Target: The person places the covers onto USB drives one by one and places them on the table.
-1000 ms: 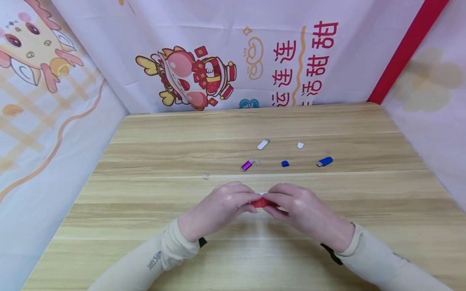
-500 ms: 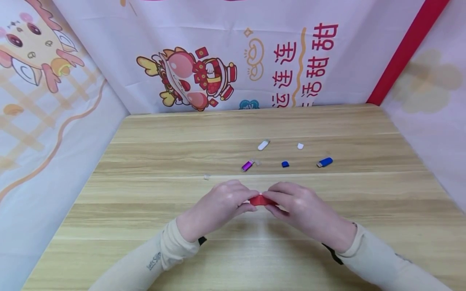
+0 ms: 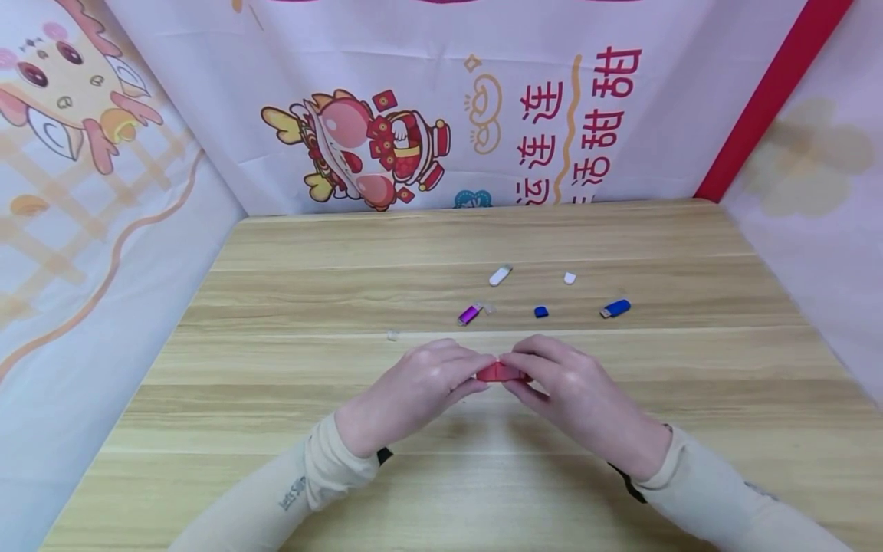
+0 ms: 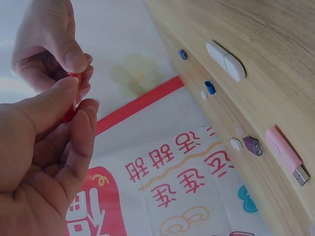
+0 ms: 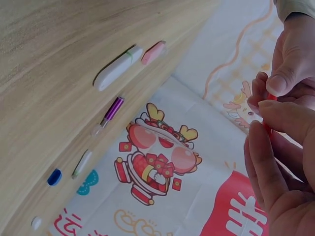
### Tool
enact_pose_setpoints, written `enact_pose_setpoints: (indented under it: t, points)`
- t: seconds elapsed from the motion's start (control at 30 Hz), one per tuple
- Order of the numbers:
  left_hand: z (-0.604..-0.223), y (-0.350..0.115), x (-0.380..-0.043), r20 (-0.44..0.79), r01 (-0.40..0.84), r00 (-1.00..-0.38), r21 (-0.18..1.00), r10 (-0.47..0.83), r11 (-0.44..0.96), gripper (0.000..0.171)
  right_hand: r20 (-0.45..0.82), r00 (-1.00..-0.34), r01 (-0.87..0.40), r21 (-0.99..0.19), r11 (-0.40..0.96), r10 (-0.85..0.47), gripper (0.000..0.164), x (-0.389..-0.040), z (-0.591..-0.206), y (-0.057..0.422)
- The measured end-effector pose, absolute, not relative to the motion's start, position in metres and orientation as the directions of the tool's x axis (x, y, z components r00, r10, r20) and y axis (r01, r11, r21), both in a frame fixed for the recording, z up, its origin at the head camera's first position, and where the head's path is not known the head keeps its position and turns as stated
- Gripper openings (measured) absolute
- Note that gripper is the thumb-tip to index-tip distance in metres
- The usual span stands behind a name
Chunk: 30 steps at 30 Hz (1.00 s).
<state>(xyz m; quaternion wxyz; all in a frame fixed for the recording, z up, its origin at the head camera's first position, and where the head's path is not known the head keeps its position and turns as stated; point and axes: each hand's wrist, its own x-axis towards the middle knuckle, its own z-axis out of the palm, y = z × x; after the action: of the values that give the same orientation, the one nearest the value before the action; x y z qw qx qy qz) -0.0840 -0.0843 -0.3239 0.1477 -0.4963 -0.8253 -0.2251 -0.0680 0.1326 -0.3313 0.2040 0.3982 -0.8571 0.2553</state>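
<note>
Thumb and fingers of my left hand point(image 3: 421, 387) pinch one end of a small red USB flash drive point(image 3: 498, 372). Its other end is pinched by my right hand point(image 3: 582, 395), so both hands meet over it above the table. A thin seam crosses its red body in the head view. Fingertips cover both ends, and I cannot see its connector. In the left wrist view a pink USB drive point(image 4: 283, 150) lies with its metal plug bare, and a larger white stick with a green line point(image 4: 226, 61) lies farther along.
Beyond the hands on the wooden table point(image 3: 241, 368) lie a white USB drive point(image 3: 500, 275), a white cap point(image 3: 569, 278), a purple drive point(image 3: 470, 313), a blue cap point(image 3: 541, 312) and a blue drive point(image 3: 615, 309). A clear cap point(image 3: 392, 335) lies left. Printed cloth point(image 3: 414, 46) hangs behind.
Both hands have shifted slightly up the head view with the red USB drive, which has turned so its seam shows. The things on the table have stayed put.
</note>
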Motion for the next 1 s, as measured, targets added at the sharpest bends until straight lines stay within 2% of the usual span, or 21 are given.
enact_pose_setpoints:
  t: [0.23,0.43,0.73,1.0]
  points:
    - [-0.3241,-0.0847,-0.0845,0.506,0.888,-0.443,0.135,0.74,0.44,0.028,0.543,-0.59,-0.795,-0.262,0.547,-0.597,0.033,-0.0677,-0.3293,0.1337]
    - [-0.3248,-0.0841,-0.0837,0.5,0.897,-0.427,0.133,0.753,0.421,0.025,0.536,-0.562,-0.818,-0.249,0.519,-0.629,0.027,-0.0679,-0.329,0.1346]
    - [-0.3247,-0.0821,-0.0825,0.507,0.893,-0.443,0.172,0.739,0.417,0.027,0.559,-0.548,-0.829,-0.264,0.492,-0.622,0.03,-0.0703,-0.3254,0.1342]
    - [-0.3262,-0.0779,-0.083,0.542,0.894,-0.422,0.116,0.727,0.433,0.028,0.577,-0.531,-0.839,-0.254,0.481,-0.621,0.029,-0.074,-0.3254,0.134]
